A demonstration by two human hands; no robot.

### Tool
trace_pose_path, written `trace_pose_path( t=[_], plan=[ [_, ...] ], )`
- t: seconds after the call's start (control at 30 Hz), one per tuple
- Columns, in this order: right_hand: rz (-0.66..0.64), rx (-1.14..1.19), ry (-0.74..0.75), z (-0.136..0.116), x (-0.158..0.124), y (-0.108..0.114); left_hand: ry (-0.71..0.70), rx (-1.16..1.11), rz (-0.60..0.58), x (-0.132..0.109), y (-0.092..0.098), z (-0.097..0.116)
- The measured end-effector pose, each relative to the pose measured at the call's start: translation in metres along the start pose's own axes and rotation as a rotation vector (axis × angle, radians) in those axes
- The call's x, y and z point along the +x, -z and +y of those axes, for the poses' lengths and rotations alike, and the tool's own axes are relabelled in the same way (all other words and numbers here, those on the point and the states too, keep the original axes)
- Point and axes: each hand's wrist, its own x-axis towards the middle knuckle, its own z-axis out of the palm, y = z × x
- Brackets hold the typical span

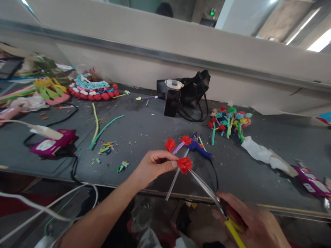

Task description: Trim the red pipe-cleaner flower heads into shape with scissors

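A littered grey table (pixel 144 131) ran along a pale wall (pixel 181 44). The left hand (pixel 152 167) pinched a red flower (pixel 184 164). The right hand (pixel 253 224) gripped scissors (pixel 207 187), blades at its base.

A bottle (pixel 172 98) stands before a bag (pixel 193 91) at the back of the table (pixel 144 127), a flower bunch (pixel 230 122) to their right, a glue gun (pixel 51 144) far left; at the front edge, a flower (pixel 184 164) in the left hand (pixel 152 167), scissors (pixel 204 186) in the right hand (pixel 248 220).
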Motion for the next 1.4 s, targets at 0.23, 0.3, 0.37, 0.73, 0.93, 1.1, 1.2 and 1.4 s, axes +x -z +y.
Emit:
trace_pose_path(
  t=[0.23,0.3,0.37,0.73,0.93,1.1,1.2,1.4],
  plan=[
    [0.015,-0.039,0.02,0.0002,-0.0008,-0.0012,-0.007,0.013,0.003,-0.0009,-0.0005,0.0002],
    [0.007,-0.043,0.021,0.0003,-0.0007,-0.0008,-0.002,0.017,0.004,-0.0012,-0.0004,0.0003],
    [0.004,-0.046,0.019,0.0004,-0.0006,-0.0001,-0.004,0.02,0.004,-0.0012,-0.0003,-0.0002],
    [0.007,-0.048,-0.004,0.0,-0.0029,-0.0024,-0.041,0.067,0.009,-0.0004,0.0012,-0.0016],
    [0.011,-0.036,0.019,0.0002,-0.0016,-0.0007,-0.057,0.122,0.01,-0.0011,0.0013,-0.0009],
    [0.02,-0.075,0.044,0.0002,-0.0014,-0.0004,-0.094,0.164,0.019,-0.0006,0.0014,-0.0021],
    [0.025,-0.062,0.039,-0.0004,-0.0005,-0.0002,-0.103,0.169,0.02,-0.0001,0.0023,-0.0033],
    [-0.002,-0.013,0.024,0.0006,-0.0021,-0.0017,-0.103,0.177,0.008,0.0,0.0032,-0.0044]
  ],
)
